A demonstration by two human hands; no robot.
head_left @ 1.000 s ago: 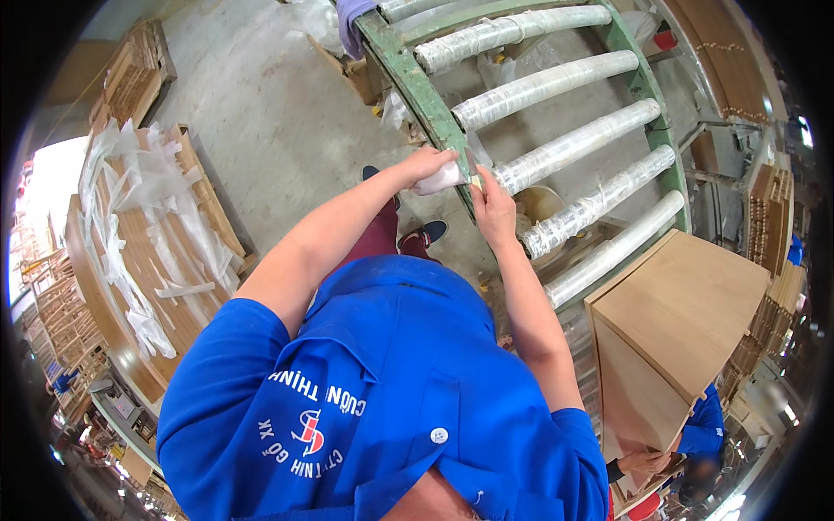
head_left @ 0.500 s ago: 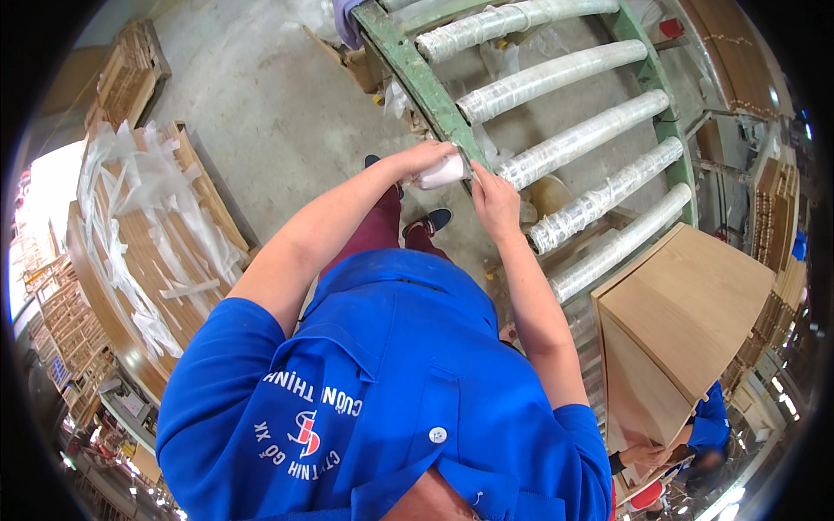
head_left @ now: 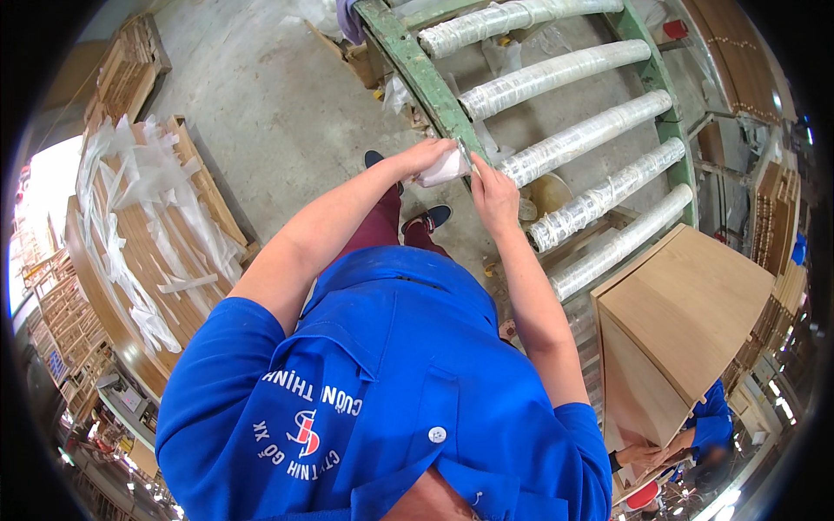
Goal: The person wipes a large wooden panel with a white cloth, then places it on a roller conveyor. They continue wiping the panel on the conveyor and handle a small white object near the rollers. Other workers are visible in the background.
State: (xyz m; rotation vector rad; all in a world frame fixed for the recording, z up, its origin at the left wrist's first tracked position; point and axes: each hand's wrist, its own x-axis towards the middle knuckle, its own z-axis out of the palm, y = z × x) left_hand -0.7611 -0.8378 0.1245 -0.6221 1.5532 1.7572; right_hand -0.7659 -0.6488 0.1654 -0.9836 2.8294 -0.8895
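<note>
My left hand point(head_left: 426, 156) is closed over a small white, slightly pinkish bundle point(head_left: 441, 171), perhaps cloth or foam; its exact kind does not show. Just to its right, my right hand point(head_left: 496, 198) is closed with the fingertips pinched near a thin greyish strip point(head_left: 466, 158) at the bundle's edge. Whether that strip is a tool or part of the bundle cannot be made out. Both hands are held in front of my waist, beside the green metal frame point(head_left: 426, 87) of a roller conveyor.
Several plastic-wrapped rollers point(head_left: 556, 80) span the frame on the right. A wooden cabinet point(head_left: 686, 304) stands at the lower right, with a co-worker's hands point(head_left: 647, 456) against it. Left, wooden panels point(head_left: 143, 269) carry white foam strips. Loose plastic point(head_left: 397, 94) lies by the conveyor.
The thin greyish strip between my hands now stands more upright, and my right fingertips have shifted slightly. My left hand keeps its hold on the white bundle.
</note>
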